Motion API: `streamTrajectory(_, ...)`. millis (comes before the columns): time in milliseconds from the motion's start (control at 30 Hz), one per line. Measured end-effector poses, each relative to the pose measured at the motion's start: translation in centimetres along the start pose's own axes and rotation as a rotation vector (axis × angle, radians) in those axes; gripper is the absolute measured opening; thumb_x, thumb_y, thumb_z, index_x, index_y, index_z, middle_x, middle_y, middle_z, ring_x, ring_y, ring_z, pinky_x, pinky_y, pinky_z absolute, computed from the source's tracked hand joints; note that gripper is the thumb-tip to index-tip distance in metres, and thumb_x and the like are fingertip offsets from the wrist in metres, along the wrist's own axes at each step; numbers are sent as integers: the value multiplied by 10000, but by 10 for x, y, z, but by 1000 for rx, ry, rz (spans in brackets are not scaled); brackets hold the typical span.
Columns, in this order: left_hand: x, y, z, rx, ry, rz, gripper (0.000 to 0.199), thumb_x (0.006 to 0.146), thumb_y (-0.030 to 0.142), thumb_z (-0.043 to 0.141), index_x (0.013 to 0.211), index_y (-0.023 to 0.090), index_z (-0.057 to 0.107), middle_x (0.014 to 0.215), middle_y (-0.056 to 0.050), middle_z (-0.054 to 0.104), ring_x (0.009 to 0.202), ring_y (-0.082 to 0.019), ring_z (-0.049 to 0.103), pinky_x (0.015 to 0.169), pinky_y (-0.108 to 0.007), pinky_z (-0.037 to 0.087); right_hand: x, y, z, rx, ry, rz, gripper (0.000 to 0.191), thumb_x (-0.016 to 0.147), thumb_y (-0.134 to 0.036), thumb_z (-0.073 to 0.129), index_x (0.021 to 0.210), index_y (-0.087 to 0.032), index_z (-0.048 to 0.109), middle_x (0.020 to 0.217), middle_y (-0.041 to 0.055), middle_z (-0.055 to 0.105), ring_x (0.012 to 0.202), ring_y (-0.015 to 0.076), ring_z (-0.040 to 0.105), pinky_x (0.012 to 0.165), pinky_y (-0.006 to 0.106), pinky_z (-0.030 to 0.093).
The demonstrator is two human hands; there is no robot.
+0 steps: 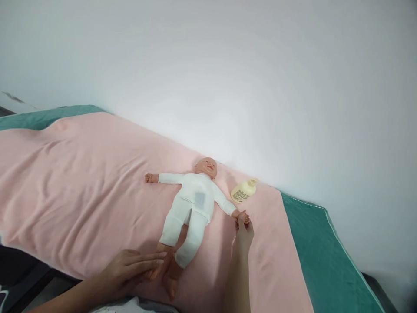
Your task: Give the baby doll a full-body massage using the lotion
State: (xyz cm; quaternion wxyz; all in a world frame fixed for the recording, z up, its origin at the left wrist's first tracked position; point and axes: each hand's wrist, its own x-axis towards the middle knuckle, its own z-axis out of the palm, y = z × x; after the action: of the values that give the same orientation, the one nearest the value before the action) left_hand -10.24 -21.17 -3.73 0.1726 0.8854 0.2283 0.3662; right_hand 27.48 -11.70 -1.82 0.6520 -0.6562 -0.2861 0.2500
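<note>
A baby doll (195, 200) with a white cloth body lies on its back on the pink blanket (97, 182), arms spread out and head toward the wall. My right hand (243, 232) is closed around the doll's hand on the right side, thumb on top. Beside the doll's lower leg on the left, my left hand (137, 265) rests with fingers stretched out, their tips touching the leg near the ankle. A pale yellow pump bottle (244, 191) lies just above the doll's right-side arm, apart from both hands.
Under the pink blanket a green cover (322, 248) shows at the right and at the far left. A white wall (228, 78) rises directly behind the bed. Dark frame parts show at the lower left and lower right edges.
</note>
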Motion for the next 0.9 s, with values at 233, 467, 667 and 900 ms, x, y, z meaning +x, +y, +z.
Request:
streamTrajectory(233,29,-13,-12,-99,168,-111,450,946,197,450,1386,295,434,1250,-59,634,999,-179,677,773,-241,555,-33,-57,32,-101,-53,-78,511,735,-472,679,1150,-183,608,1029,62,662,815,177,629,726,286,530)
streamTrajectory(467,77,-20,-13,-359,268,-368,366,918,232,518,1284,233,542,1278,-76,613,912,-180,699,741,-247,573,-80,-62,71,-329,-468,-465,313,839,-276,531,1136,-224,615,1097,67,617,851,171,610,719,284,511)
streamTrajectory(667,109,-28,-16,-496,298,-571,353,930,330,492,1242,187,572,1283,-117,603,682,-146,688,619,-275,572,-86,-48,83,-470,-598,-589,373,830,-156,463,1163,-234,612,1179,70,585,1049,197,585,868,316,494)
streamTrajectory(900,103,-30,-16,-439,289,-487,380,940,311,470,1302,219,537,1299,-98,595,732,-150,697,660,-269,571,-75,-57,74,-356,-569,-500,333,840,-228,509,1155,-229,619,1155,72,594,904,175,612,739,285,516)
